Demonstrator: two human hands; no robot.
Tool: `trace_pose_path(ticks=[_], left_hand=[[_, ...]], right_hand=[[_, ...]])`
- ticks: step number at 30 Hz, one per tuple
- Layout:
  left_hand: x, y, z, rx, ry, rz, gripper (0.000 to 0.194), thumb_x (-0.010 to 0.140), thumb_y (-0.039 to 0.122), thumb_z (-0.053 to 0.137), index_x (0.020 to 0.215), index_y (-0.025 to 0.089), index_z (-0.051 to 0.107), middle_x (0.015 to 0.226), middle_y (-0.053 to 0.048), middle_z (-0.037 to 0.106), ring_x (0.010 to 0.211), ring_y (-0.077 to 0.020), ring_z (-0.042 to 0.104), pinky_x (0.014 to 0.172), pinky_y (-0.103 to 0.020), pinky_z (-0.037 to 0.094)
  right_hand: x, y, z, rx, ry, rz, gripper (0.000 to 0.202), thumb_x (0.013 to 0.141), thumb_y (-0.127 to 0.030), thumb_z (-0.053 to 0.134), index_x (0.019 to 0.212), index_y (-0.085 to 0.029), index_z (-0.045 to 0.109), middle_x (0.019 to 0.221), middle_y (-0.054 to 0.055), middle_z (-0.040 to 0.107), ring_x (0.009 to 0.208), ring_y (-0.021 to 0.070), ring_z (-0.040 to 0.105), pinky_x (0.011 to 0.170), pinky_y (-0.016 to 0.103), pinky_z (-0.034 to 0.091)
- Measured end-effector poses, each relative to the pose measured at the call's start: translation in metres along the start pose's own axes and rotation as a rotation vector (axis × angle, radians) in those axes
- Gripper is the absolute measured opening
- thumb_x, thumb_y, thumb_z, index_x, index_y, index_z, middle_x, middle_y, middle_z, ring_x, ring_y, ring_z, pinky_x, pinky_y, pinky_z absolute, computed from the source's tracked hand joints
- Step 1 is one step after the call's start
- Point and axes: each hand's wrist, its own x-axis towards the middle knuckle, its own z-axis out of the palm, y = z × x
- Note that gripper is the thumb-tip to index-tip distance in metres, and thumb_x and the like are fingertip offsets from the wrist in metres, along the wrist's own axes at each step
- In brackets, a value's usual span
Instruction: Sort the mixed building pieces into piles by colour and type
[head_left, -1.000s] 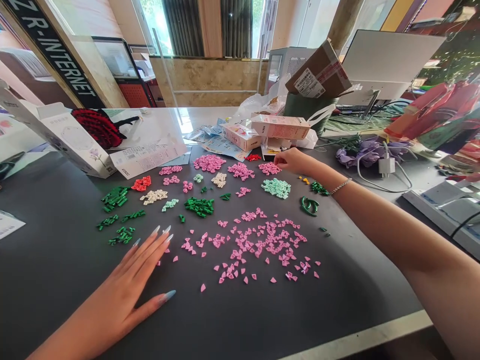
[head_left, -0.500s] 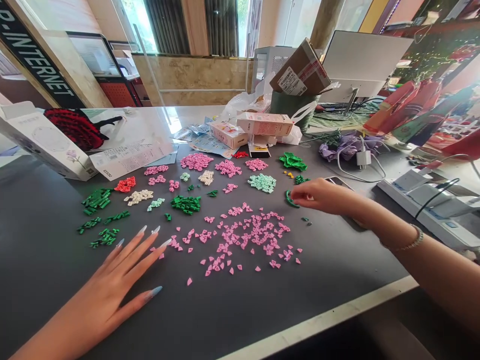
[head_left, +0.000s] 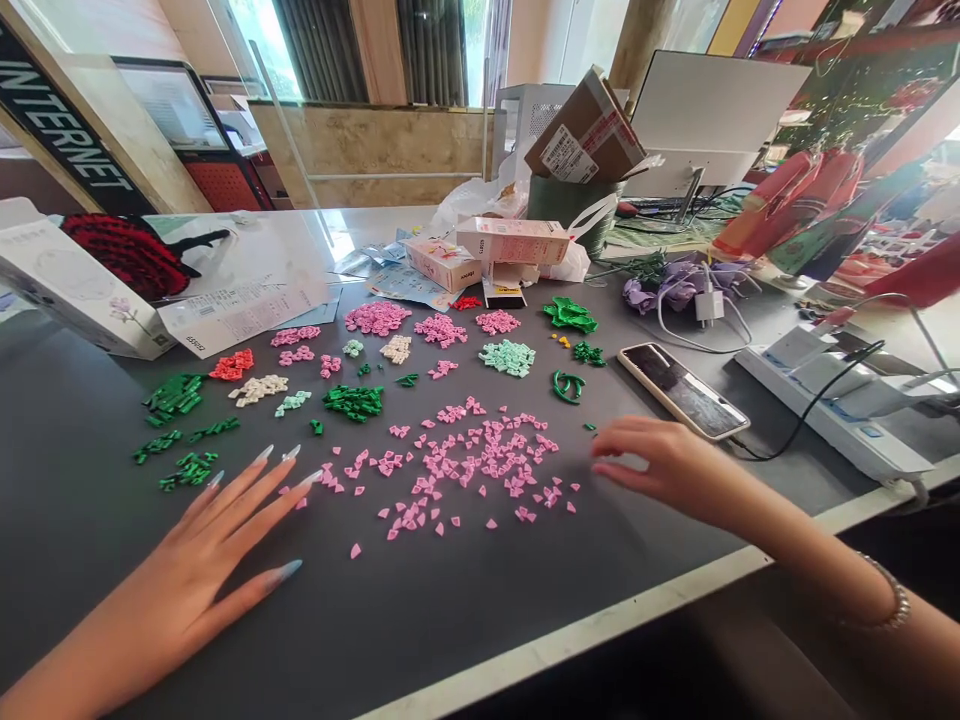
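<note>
My left hand [head_left: 217, 555] rests with its fingers spread on the dark table, its fingertips beside a few small pink pieces. Many loose pink pieces [head_left: 487, 455] lie scattered between my two hands. My right hand [head_left: 637, 455] is over the table to the right of them, fingers bent with a gap between thumb and index finger; nothing shows in it. Beyond it lie curved green pieces [head_left: 568, 387] and one tiny green piece [head_left: 589, 427]. Farther back are sorted piles: dark green [head_left: 354, 402], mint [head_left: 508, 358], pink [head_left: 377, 317], cream [head_left: 259, 389] and red [head_left: 232, 364].
A phone [head_left: 682, 390] with a cable lies past my right hand, near a white power strip [head_left: 832, 410]. Small boxes [head_left: 514, 241], a green bin [head_left: 566, 205] and a monitor [head_left: 712, 110] stand behind. A white box [head_left: 82, 285] is at the left.
My right hand has moved back toward me, away from the curved green pieces, uncovering them and the phone. The view has shifted slightly. My left hand keeps its spread pose.
</note>
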Motion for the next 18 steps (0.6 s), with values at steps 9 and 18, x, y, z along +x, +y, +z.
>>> trace_pose_path(ticks=[9,18], left_hand=[[0.001,0.01,-0.005,-0.19,0.003,-0.183,0.061,0.089,0.055,0.041,0.145,0.042,0.023,0.156,0.006,0.022,0.141,-0.029,0.025,0.114,-0.055,0.022],[0.001,0.01,-0.004,-0.227,-0.034,-0.211,0.06,0.09,0.047,0.04,0.146,0.043,0.018,0.156,0.004,0.023,0.141,-0.0336,0.023,0.111,-0.063,0.024]], right_hand=[[0.012,-0.036,0.026,0.02,0.047,-0.222,0.018,0.093,-0.024,0.05,0.085,-0.017,0.064,0.079,0.005,0.064,0.07,0.0153,0.057,0.064,0.028,0.043],[0.018,-0.034,0.027,0.008,-0.039,-0.271,0.022,0.094,-0.018,0.044,0.078,-0.018,0.06,0.077,0.004,0.06,0.069,0.0153,0.051,0.066,0.029,0.042]])
